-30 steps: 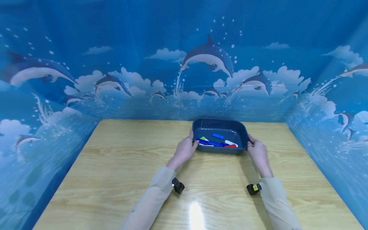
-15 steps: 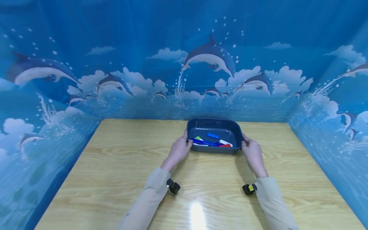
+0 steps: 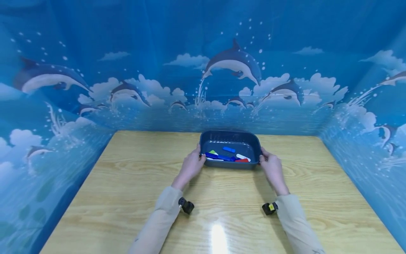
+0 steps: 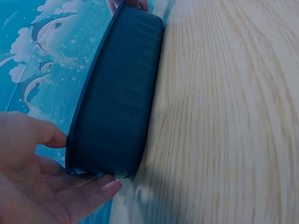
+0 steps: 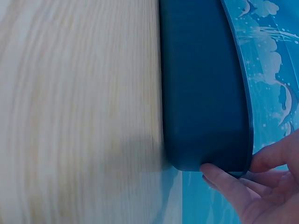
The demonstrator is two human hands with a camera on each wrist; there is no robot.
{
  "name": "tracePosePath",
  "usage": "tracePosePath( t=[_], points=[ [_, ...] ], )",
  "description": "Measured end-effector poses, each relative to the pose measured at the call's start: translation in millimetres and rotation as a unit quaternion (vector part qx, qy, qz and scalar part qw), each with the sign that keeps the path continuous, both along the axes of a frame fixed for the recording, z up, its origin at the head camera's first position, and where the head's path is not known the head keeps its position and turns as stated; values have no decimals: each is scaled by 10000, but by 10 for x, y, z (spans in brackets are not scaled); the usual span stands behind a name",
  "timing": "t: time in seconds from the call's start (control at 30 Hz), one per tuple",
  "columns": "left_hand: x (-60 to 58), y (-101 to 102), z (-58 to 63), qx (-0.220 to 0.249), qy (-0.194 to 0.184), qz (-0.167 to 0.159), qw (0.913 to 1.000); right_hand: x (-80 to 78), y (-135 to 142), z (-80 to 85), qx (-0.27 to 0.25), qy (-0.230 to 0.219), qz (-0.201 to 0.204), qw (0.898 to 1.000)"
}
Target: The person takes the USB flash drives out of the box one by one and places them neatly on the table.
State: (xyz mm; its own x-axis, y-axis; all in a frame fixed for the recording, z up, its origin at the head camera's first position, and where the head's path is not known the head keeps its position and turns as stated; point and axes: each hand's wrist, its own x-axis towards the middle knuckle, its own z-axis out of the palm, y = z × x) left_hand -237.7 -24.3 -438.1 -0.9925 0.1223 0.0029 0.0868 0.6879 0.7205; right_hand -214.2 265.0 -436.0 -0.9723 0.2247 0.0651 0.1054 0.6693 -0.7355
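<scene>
Dark bin [image 3: 229, 164] lay between left hand [image 3: 191, 165] and right hand [image 3: 272, 169], long axis crosswise; fingers pinched both short ends!

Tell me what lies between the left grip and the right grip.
In the head view, the dark bin lies between the left grip and the right grip, with a blue block and a red piece among the things in it.

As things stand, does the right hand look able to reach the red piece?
Likely yes: the red piece lies inside the open-topped tray, near the right hand, which would probably first have to let go of the tray.
</scene>
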Motion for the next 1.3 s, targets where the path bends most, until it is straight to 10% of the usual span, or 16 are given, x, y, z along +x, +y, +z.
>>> tracePosePath(
  t=[1.3],
  points=[
    [34, -522, -4, 278, 4, 414, 9988, -136, -441, -44, -476, -351, 862, 9945]
  ],
)
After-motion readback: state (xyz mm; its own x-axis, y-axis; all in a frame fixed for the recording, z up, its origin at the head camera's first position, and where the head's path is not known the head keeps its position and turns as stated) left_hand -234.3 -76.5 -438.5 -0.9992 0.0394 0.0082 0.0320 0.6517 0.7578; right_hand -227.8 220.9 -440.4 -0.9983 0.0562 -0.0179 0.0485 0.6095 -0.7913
